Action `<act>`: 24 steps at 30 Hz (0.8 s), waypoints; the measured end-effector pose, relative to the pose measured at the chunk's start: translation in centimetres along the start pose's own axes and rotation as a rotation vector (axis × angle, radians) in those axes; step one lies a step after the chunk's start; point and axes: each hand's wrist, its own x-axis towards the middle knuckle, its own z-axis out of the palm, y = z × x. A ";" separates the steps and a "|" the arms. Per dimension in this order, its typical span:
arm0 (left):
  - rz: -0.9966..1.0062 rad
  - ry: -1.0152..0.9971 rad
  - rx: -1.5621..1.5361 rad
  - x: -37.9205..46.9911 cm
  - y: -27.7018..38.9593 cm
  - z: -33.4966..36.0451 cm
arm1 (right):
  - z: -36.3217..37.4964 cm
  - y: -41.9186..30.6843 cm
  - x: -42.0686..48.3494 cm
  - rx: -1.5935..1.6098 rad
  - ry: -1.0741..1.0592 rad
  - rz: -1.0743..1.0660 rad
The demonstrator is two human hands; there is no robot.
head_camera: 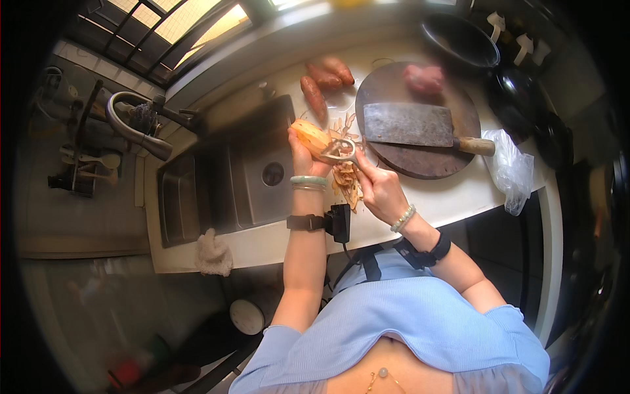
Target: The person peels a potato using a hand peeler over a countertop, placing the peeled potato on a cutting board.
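Note:
My left hand [303, 153] grips a sweet potato [311, 135] whose orange flesh is bared over most of the visible side. In my right hand [383, 189] is a metal peeler [340, 149], its head against the end of the sweet potato near my left palm. Beneath and beside both hands, a heap of peelings [347, 182] lies on the white counter, with more strips behind it. Several unpeeled, reddish sweet potatoes [313, 97] rest farther back. The underside of the held one is hidden by my fingers.
A round chopping board [418, 165] on the right bears a cleaver [408, 124] and a piece of raw meat [424, 79]. Beside it hangs a clear plastic bag [509, 170] over the edge. To the left are a steel sink [261, 197], a faucet [133, 123] and a cloth [214, 253]. A black wok [460, 42] stands behind.

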 end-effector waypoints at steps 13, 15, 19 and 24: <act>0.008 0.008 -0.015 -0.8 -0.2 0.8 | -0.2 0.7 0.1 -0.055 0.058 -0.137; 0.094 0.021 0.035 1.4 0.7 -0.9 | -0.8 0.8 -1.4 0.014 0.033 -0.069; 0.047 -0.014 -0.106 2.0 1.6 -1.8 | -1.6 0.3 -1.3 0.006 0.023 0.026; 0.033 0.051 -0.066 0.7 0.2 0.0 | -0.1 0.4 1.0 -0.049 0.080 -0.109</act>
